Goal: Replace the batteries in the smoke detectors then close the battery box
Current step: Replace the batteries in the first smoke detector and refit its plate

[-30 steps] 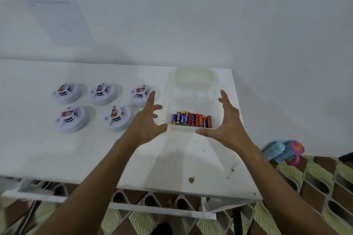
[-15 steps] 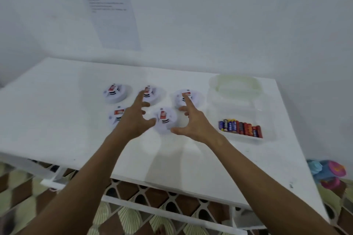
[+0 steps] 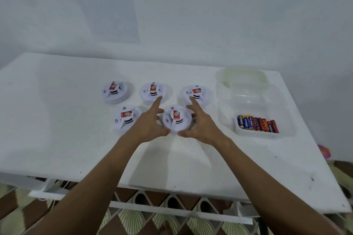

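Nearest the camera, both hands reach over the white table [image 3: 57, 129] and bracket the front right smoke detector [image 3: 176, 119]: the left hand [image 3: 150, 120] sits at its left edge and the right hand [image 3: 200, 122] at its right edge, each with fingers spread and thumbs close to the near rim. Whether they already touch it or are only just beside it cannot be told. That detector sits face up on the table with its cover on, so the work looks to be at its very start, with the first unit about to be picked up. Beside it the front left detector [image 3: 127, 118] and, farther back, a row of three [image 3: 153, 91] also lie untouched. To the right, the clear battery box [image 3: 282, 112] holds a row of batteries [image 3: 257, 123] at its near end, and its lid [image 3: 241, 78] is open at the far side. All five swaps and closing the box seem still to be done.
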